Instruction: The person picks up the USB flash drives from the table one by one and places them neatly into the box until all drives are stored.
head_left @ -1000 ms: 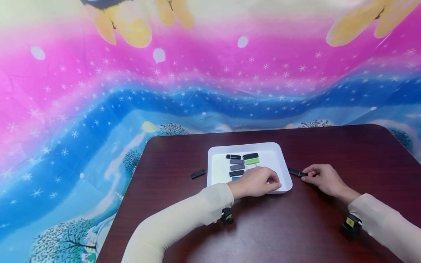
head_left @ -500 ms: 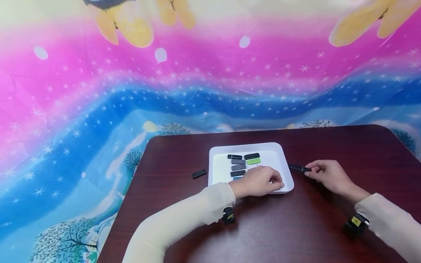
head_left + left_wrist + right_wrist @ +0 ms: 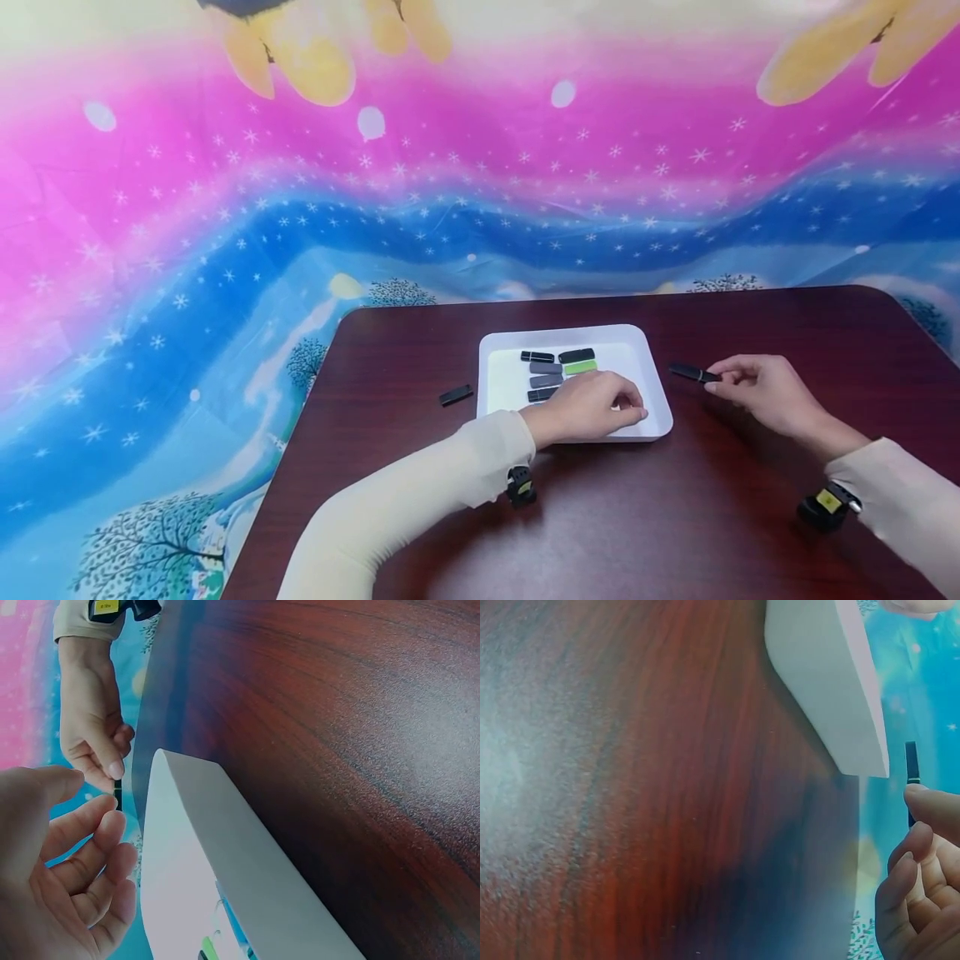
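Observation:
My right hand [image 3: 772,396] pinches a black USB flash drive [image 3: 692,372] between thumb and fingers, just right of the white tray. A pale band crosses the flash drive [image 3: 911,761], seen close in the right wrist view. Over the front right part of the white tray [image 3: 498,375] hangs my left hand [image 3: 588,406], loosely curled around nothing; its fingers [image 3: 82,862] are bare in the left wrist view. Inside the tray lie several flash drives, among them a green one [image 3: 581,367], grey ones [image 3: 545,368] and black ones [image 3: 576,355]. My left hand hides part of them.
Left of the tray, a small black stick-shaped piece [image 3: 456,395] lies on the dark red-brown table [image 3: 600,533]. A printed cloth [image 3: 450,192] hangs behind the table's far edge. The tray's wall [image 3: 240,847] stands beside my left hand.
My right hand has drawn to the right and slightly up with the flash drive, widening its gap from the tray. The left hand stays nearly in place over the tray.

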